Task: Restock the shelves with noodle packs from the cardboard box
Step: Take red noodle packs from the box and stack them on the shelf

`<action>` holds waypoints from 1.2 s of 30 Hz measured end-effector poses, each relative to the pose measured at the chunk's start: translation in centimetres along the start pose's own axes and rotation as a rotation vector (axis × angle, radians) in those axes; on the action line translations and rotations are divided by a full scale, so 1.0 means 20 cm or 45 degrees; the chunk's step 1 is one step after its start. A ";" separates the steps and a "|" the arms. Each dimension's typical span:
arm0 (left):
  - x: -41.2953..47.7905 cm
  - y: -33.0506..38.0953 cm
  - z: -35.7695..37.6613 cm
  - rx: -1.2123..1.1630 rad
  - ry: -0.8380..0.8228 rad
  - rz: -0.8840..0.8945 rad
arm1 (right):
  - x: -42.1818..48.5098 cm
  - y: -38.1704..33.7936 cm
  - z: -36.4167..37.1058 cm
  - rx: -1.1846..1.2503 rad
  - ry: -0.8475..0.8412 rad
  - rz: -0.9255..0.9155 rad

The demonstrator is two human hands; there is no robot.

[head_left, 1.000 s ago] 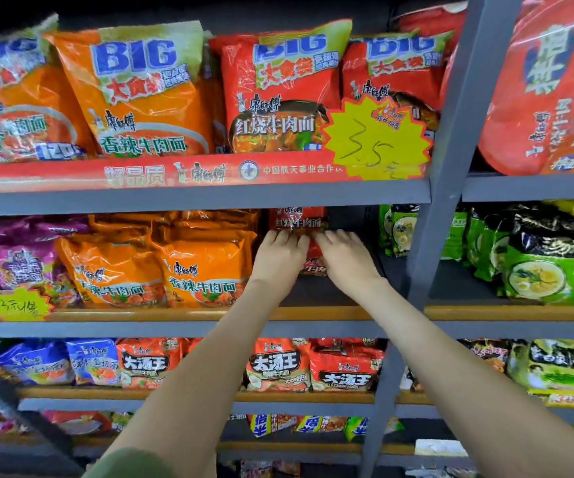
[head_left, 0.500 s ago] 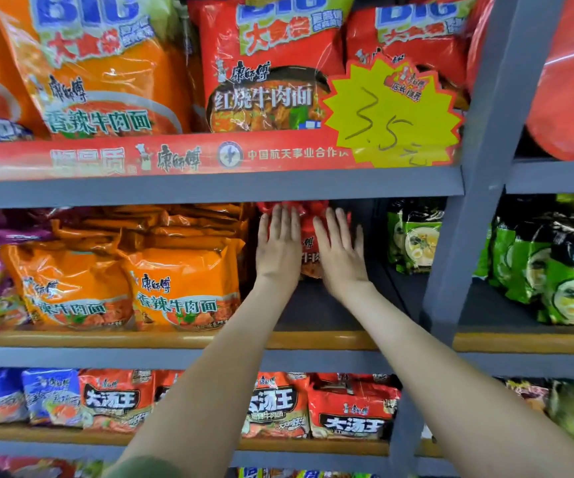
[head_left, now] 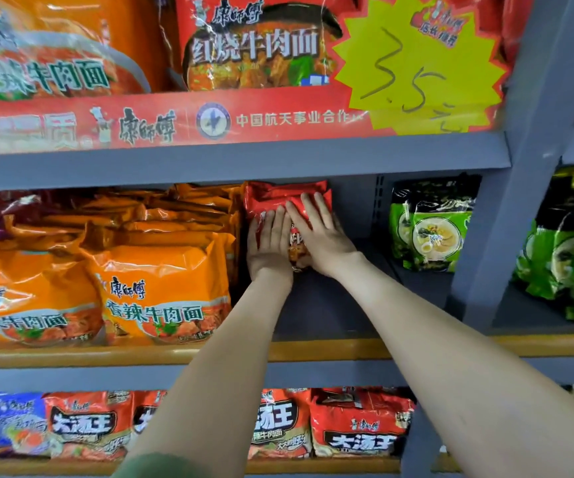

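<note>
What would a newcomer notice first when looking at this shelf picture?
The big yellow star-shaped paper price tag on the red printed banner strip stands out first. Below it, the left-hand grip and right-hand grip press flat on a red crinkled plastic noodle pack deep on the grey middle shelf, beside shiny orange plastic noodle packs.

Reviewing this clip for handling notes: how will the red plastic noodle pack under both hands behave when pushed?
The red plastic noodle pack probably crumples rather than stays stiff: its film is creased above the left hand and right hand. Its glossy wrap likely slides easily on the smooth grey shelf. It seems upright, so may tip forward.
</note>
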State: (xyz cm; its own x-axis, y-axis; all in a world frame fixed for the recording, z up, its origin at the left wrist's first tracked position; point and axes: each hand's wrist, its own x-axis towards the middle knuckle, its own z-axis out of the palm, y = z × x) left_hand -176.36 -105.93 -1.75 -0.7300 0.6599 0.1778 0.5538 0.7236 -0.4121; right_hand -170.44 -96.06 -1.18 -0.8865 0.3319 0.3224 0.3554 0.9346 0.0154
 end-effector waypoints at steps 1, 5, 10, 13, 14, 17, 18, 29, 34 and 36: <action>0.00 0.00 0.01 -0.017 -0.006 -0.032 | 0.01 -0.02 0.01 -0.008 0.009 -0.003; -0.01 -0.02 0.03 -0.138 -0.006 -0.074 | 0.00 -0.07 0.04 -0.159 0.060 0.028; -0.06 -0.04 0.00 -0.344 -0.033 -0.015 | -0.08 -0.06 0.04 -0.338 0.115 0.143; -0.08 -0.04 0.00 -0.397 -0.052 0.009 | -0.13 -0.05 0.05 -0.458 0.089 0.095; -0.08 -0.04 0.00 -0.423 -0.066 0.019 | -0.14 -0.05 0.06 -0.490 0.081 0.075; -0.08 -0.03 0.01 -0.507 -0.061 0.034 | -0.15 -0.03 0.07 -0.393 0.019 0.019; -0.09 -0.03 0.01 -0.555 -0.049 0.054 | -0.16 -0.03 0.06 -0.262 -0.040 -0.013; -0.32 -0.04 -0.17 -0.895 -0.170 0.165 | -0.37 -0.11 -0.18 0.198 -0.215 0.045; -0.49 -0.09 -0.22 -0.930 -0.087 0.212 | -0.49 -0.19 -0.26 0.274 -0.159 0.084; -0.55 -0.12 -0.22 -0.916 -0.060 0.226 | -0.54 -0.23 -0.29 0.296 -0.121 0.067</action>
State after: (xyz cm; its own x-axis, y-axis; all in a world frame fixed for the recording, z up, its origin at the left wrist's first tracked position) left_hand -167.89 -114.08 1.17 -0.6126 0.7816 0.1175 0.7788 0.5713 0.2591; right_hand -160.92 -104.73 0.74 -0.8965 0.3811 0.2261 0.3338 0.9164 -0.2209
